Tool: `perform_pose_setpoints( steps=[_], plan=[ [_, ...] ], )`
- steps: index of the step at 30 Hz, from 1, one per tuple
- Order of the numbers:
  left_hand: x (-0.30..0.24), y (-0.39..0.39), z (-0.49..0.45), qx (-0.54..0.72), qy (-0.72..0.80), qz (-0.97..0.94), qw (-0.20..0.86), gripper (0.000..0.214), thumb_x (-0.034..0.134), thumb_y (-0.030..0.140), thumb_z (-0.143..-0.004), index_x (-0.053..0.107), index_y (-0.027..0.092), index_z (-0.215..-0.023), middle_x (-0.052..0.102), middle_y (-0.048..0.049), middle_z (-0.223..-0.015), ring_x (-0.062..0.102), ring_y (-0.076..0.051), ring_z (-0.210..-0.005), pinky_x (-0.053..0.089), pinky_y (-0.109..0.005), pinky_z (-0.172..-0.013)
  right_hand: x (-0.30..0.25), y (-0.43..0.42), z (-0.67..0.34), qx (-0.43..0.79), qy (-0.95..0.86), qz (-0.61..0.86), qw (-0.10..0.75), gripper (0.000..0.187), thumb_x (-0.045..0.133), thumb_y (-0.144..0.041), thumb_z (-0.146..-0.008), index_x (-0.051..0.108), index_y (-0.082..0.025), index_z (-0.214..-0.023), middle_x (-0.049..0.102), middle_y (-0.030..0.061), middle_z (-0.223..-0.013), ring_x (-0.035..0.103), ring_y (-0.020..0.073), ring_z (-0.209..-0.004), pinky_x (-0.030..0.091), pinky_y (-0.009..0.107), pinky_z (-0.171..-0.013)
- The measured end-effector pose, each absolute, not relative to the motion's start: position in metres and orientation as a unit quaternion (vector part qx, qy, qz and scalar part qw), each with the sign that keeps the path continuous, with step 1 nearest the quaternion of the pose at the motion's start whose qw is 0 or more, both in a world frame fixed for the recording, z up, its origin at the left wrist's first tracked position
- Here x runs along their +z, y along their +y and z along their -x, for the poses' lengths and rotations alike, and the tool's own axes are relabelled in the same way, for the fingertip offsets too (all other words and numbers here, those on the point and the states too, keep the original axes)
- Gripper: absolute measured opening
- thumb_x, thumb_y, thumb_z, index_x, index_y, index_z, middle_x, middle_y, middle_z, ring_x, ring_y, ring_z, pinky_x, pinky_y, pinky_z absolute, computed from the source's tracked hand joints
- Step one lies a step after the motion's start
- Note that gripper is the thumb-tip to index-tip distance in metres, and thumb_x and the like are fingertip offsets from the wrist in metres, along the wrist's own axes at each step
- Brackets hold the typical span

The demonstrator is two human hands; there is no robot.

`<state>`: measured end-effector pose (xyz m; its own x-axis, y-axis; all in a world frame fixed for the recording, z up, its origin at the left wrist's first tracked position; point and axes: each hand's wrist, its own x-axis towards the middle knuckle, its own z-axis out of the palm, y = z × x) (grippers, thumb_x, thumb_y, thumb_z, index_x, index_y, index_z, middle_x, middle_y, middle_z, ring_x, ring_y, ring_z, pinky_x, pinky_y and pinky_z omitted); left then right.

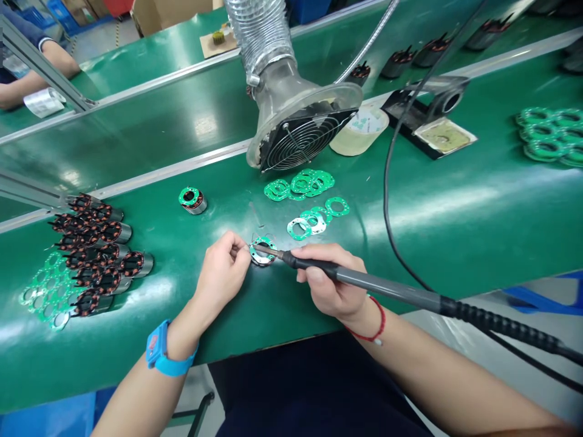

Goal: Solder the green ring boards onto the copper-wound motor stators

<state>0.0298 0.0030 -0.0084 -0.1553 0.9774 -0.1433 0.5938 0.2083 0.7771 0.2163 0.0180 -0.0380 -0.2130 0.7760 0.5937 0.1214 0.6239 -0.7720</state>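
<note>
Teal print (368, 123) on tape (350, 143) is illegible; right hand (342, 300) holds soldering iron (387, 287).

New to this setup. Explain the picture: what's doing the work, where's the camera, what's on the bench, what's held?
There is no machine arm here: a person works with two bare hands. The single picture comes from a camera on their head, looking forward and down.

The right hand grips what looks like a soldering iron, its tip over a ring board. The left hand pinches right beside that board; what is between its fingertips is too small to tell.

On the green bench, copper-wound cylinders crowd the left, and loose ring boards lie in several groups. A lone cylinder has a board on top. Behind, a fan hangs on a foil duct. A co-worker's arm shows at top left.
</note>
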Motion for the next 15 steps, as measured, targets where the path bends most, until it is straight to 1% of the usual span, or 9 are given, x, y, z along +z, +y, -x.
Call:
perform_pose_setpoints(
  steps=[5, 10, 13, 15],
  plan=[
    [-0.0092, 0.0039, -0.0283, 0.297, 0.7, -0.557, 0.335, 0.009, 0.048, 0.018, -0.076, 0.049, 0.019, -0.067, 0.047, 0.0067, -0.054, 0.044, -0.008, -0.049, 0.032, -0.021, -0.05, -0.032, 0.0202, -0.2141, 0.29, -0.728, 0.329, 0.527, 0.016, 0.05, -0.03, -0.089, 0.062, -0.022, -0.096, 0.073, 0.0031, -0.08, 0.07, 0.0162, -0.065, 0.058, 0.03, -0.059],
    [-0.0119, 0.0036, -0.0262, 0.294, 0.703, -0.546, 0.348, 0.009, 0.048, 0.021, -0.077, 0.052, 0.019, -0.068, 0.052, 0.0052, -0.056, 0.05, -0.01, -0.051, 0.036, -0.022, -0.052, -0.0287, 0.019, -0.2134, 0.286, -0.729, 0.331, 0.527, 0.016, 0.049, -0.03, -0.089, 0.062, -0.022, -0.095, 0.073, 0.0026, -0.077, 0.07, 0.0159, -0.063, 0.058, 0.029, -0.058],
    [-0.0111, 0.0038, -0.0273, 0.293, 0.71, -0.54, 0.345, 0.009, 0.047, 0.021, -0.076, 0.05, 0.019, -0.067, 0.052, 0.005, -0.055, 0.051, -0.01, -0.051, 0.036, -0.022, -0.052, -0.0286, 0.0181, -0.213, 0.273, -0.729, 0.326, 0.537, 0.015, 0.051, -0.029, -0.089, 0.061, -0.023, -0.098, 0.073, 0.0028, -0.079, 0.071, 0.017, -0.066, 0.058, 0.03, -0.059],
    [-0.0097, 0.0042, -0.0288, 0.291, 0.714, -0.538, 0.339, 0.009, 0.047, 0.021, -0.075, 0.05, 0.019, -0.066, 0.053, 0.005, -0.054, 0.051, -0.01, -0.05, 0.036, -0.022, -0.051, -0.029, 0.0187, -0.2116, 0.269, -0.725, 0.335, 0.539, 0.019, 0.052, -0.027, -0.089, 0.059, -0.023, -0.106, 0.074, 0.0034, -0.083, 0.072, 0.0183, -0.071, 0.059, 0.033, -0.066]
  ],
)
